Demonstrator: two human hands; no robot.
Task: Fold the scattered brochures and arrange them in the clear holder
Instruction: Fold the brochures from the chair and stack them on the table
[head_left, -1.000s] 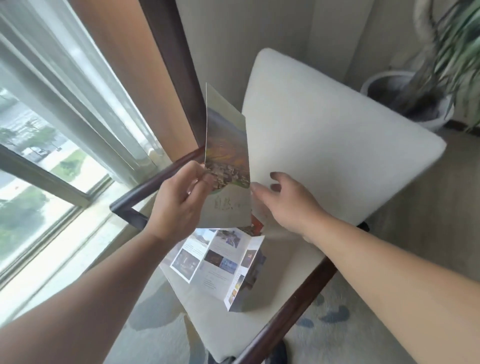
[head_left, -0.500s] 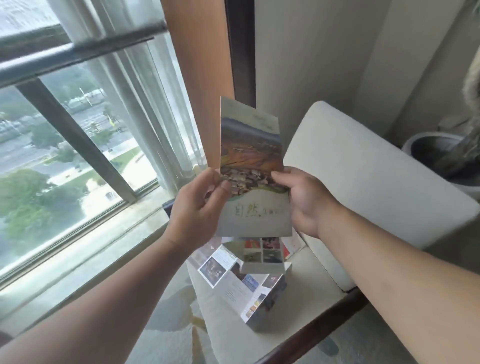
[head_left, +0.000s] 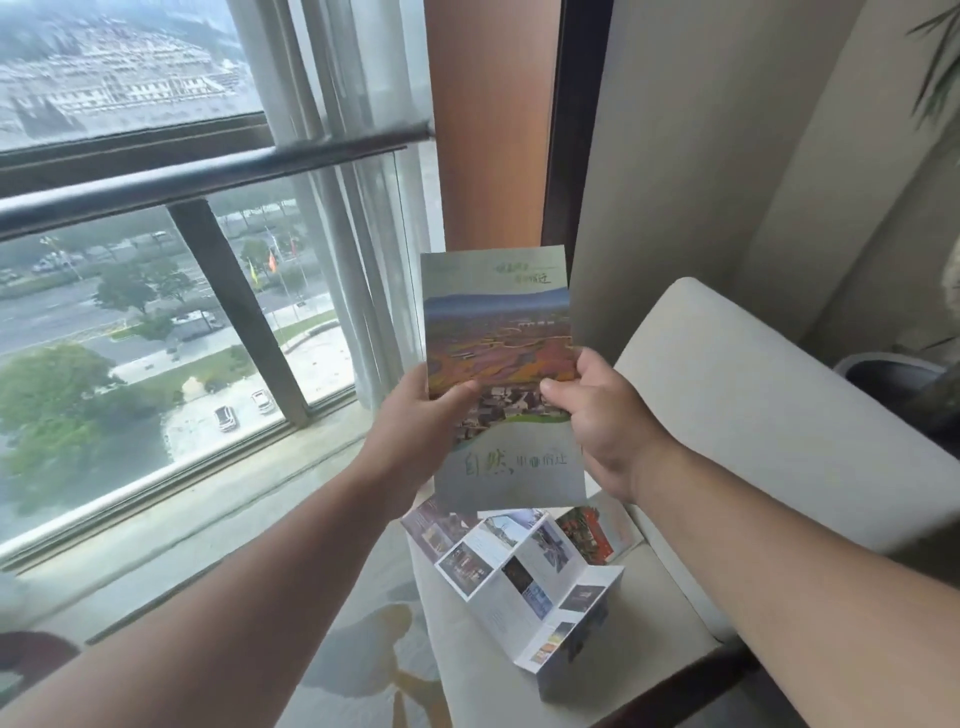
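I hold a folded brochure (head_left: 498, 332) upright in front of me, its cover showing a colourful field landscape and green lettering. My left hand (head_left: 421, 426) pinches its left edge, thumb on the cover. My right hand (head_left: 597, 415) pinches its right edge. Below it, an unfolded brochure (head_left: 524, 577) with small photo panels lies half open on the chair seat (head_left: 467, 649). A red brochure (head_left: 587, 530) peeks out behind it. No clear holder is in view.
The cream upholstered chair has a tall backrest (head_left: 753, 415) on the right and a dark wooden frame (head_left: 691, 686). A big window (head_left: 130, 312) with sheer curtains fills the left. A potted plant (head_left: 904, 384) stands at the far right. Patterned carpet (head_left: 363, 670) lies below.
The brochure has been raised and turned flat toward me. My right hand moved from beside it to pinching its right edge. My view has lifted toward the window.
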